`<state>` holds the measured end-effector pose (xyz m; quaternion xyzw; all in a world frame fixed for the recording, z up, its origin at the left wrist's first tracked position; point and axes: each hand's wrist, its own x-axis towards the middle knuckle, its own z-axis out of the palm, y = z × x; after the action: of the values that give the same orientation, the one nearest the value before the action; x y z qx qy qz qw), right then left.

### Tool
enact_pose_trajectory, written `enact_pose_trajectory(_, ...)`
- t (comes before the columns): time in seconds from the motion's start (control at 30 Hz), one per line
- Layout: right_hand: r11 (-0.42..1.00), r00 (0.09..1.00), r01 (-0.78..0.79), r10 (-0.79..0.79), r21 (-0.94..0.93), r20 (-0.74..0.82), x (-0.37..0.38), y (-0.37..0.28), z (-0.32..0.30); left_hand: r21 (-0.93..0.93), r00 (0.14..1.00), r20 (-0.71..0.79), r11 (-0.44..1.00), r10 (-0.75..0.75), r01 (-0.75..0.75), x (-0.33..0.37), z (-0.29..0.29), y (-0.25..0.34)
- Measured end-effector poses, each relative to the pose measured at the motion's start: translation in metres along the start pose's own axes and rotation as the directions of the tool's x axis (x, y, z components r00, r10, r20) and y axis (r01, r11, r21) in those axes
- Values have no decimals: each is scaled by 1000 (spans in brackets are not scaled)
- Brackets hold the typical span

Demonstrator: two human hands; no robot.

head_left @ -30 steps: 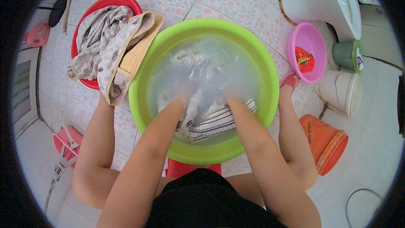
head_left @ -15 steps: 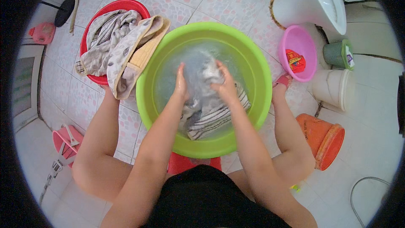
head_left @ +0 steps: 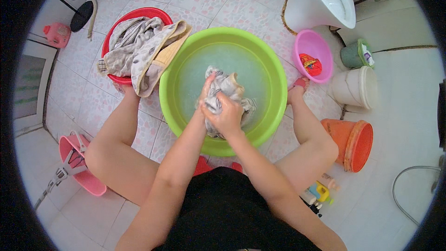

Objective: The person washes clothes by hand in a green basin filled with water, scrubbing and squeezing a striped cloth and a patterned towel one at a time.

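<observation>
A wet, light grey garment (head_left: 231, 85) with dark stripes is bunched up over the large green basin (head_left: 280, 81) between my knees. My left hand (head_left: 206, 94) is closed on its left side. From the front, my right hand (head_left: 226, 116) wraps round the same bundle, fingers and thumb pressing into the cloth. Both hands meet near the middle of the basin, close together. The garment's lower part hangs into the cloudy water (head_left: 251, 67). My palms and some of the fingers are hidden by the cloth.
At left, a red basin (head_left: 160, 13) holds patterned cloth (head_left: 139, 42) that drapes toward the green rim. To the right stand a pink basin (head_left: 320, 41), a white bucket (head_left: 355, 87), an orange bucket (head_left: 344, 142) and a toilet (head_left: 309, 4). A pink bucket (head_left: 90, 181) is near my left knee.
My hands were apart, low in the water over the spread striped garment. Now they have come together and hold it bunched, partly lifted out of the water.
</observation>
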<state>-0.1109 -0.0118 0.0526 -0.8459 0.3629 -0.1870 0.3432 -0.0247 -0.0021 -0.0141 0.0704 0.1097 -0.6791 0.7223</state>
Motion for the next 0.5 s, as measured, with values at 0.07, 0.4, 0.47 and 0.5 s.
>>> enact_pose_trajectory(0.07, 993, 980, 116, -119, -28, -161, 2, 4, 2, 88, 993, -71, 992, 99, -92, -2, -2, -3)
enact_pose_trajectory(0.4, 973, 984, -78, 110, 219, -140, 32, 49, -29, 775, 774, -344, 626, 531, -85, -26, 34, -14)
enact_pose_trajectory(0.47, 952, 989, -142, 145, 269, 10, 38, 56, -47, 937, 800, -199, 348, 566, -14, -34, 41, -5)
enact_pose_trajectory(0.5, 952, 989, -146, 137, 269, 54, 39, 58, -49, 982, 812, -122, 190, 570, 14, -37, 43, 5)
